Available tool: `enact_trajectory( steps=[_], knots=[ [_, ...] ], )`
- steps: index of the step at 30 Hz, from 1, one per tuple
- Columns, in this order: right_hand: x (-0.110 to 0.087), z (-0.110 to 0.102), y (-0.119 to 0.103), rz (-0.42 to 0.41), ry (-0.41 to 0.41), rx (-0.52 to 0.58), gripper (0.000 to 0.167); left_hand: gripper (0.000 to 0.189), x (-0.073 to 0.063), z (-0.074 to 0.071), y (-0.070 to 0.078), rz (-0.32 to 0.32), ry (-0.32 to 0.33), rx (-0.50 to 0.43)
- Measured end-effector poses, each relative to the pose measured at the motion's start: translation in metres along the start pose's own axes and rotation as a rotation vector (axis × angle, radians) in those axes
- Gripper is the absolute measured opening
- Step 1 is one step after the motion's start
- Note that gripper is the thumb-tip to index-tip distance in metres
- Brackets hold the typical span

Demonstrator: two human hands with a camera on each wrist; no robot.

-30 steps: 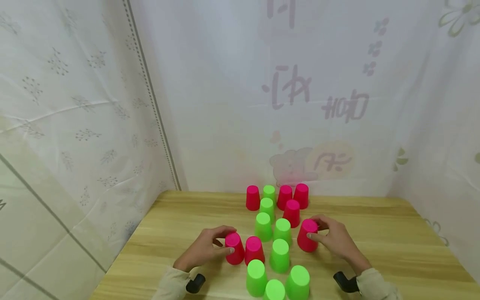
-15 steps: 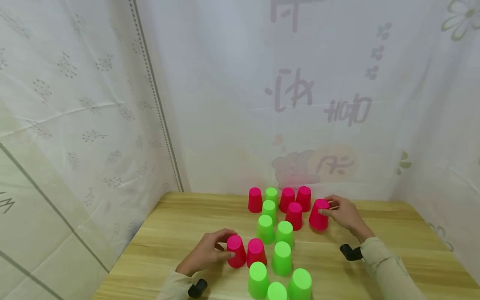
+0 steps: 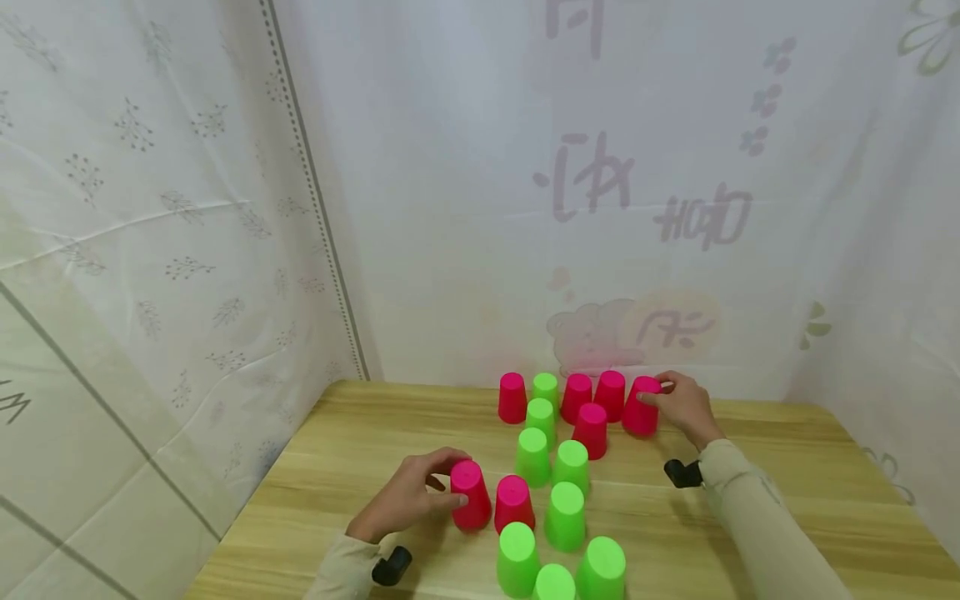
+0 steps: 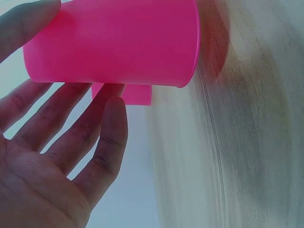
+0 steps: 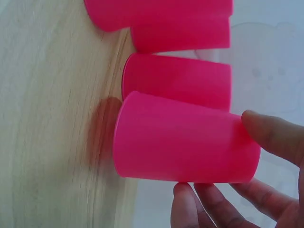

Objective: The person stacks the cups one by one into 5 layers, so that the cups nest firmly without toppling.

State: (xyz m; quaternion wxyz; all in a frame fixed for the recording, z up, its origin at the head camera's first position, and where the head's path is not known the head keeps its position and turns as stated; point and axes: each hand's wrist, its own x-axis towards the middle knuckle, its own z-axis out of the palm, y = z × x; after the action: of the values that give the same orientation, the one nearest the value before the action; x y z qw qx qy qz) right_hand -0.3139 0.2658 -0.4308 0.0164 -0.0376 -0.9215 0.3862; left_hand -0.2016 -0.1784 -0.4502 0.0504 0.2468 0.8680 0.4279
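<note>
Between thumb and fingers my left hand (image 3: 412, 492) grips an upside-down pink cup (image 3: 470, 497) at the left of the group. In the left wrist view, that cup's rim is close over the wood and casts a shadow. A second pink cup (image 3: 513, 505) stands just right of it. At the back right, my right hand (image 3: 684, 407) pinches another upside-down pink cup (image 3: 641, 408) near its closed end. It is beside the pink cup (image 3: 610, 397) at the back; in the right wrist view the held cup (image 5: 185, 142) overlaps its neighbour.
Several upside-down green cups (image 3: 566, 517) run from the front to the back of the wooden table (image 3: 780, 492). More pink cups stand among them, one (image 3: 512, 398) at the back left. A printed curtain (image 3: 450, 208) hangs right behind the table.
My right hand has carried its pink cup away from me and slightly right to the back row. The left hand's pink cup has shifted slightly left, widening the gap to its neighbour.
</note>
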Motion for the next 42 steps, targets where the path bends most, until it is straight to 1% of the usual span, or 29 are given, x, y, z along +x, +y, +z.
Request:
enact_trajectory(
  steps=[3,6,12,16,21,28,32,35,38,42],
  knots=[
    [0.006,-0.001,0.002,0.004,0.035,-0.027,0.056,0.041,0.000,-0.001,0.002,0.000,-0.001,-0.013],
    [0.010,-0.001,0.003,0.007,0.052,-0.048,0.056,0.041,0.000,-0.001,0.003,0.002,0.000,-0.015],
    [0.013,-0.001,0.004,0.017,0.048,-0.053,0.056,0.041,0.001,-0.003,0.005,0.013,0.016,0.002],
    [0.015,0.001,0.007,0.016,0.054,-0.064,0.055,0.042,0.005,-0.007,0.010,0.030,0.032,0.012],
    [0.017,0.005,0.012,0.019,0.053,-0.047,0.056,0.045,0.012,-0.015,0.017,0.056,0.046,0.027],
    [0.018,0.006,0.015,0.034,0.027,-0.023,0.061,0.047,0.029,-0.030,0.030,0.076,0.062,0.052],
    [0.014,0.004,0.016,0.050,-0.014,-0.022,0.072,0.047,0.040,-0.040,0.038,0.085,0.067,0.062],
    [0.007,-0.003,0.016,0.066,-0.037,-0.027,0.081,0.046,0.051,-0.045,0.045,0.095,0.051,0.066],
    [-0.002,-0.013,0.014,0.082,-0.028,-0.034,0.083,0.046,0.065,-0.049,0.052,0.116,0.037,0.071],
    [-0.014,-0.024,0.008,0.083,0.027,-0.034,0.081,0.046,0.085,-0.053,0.060,0.137,0.061,0.089]
  ],
)
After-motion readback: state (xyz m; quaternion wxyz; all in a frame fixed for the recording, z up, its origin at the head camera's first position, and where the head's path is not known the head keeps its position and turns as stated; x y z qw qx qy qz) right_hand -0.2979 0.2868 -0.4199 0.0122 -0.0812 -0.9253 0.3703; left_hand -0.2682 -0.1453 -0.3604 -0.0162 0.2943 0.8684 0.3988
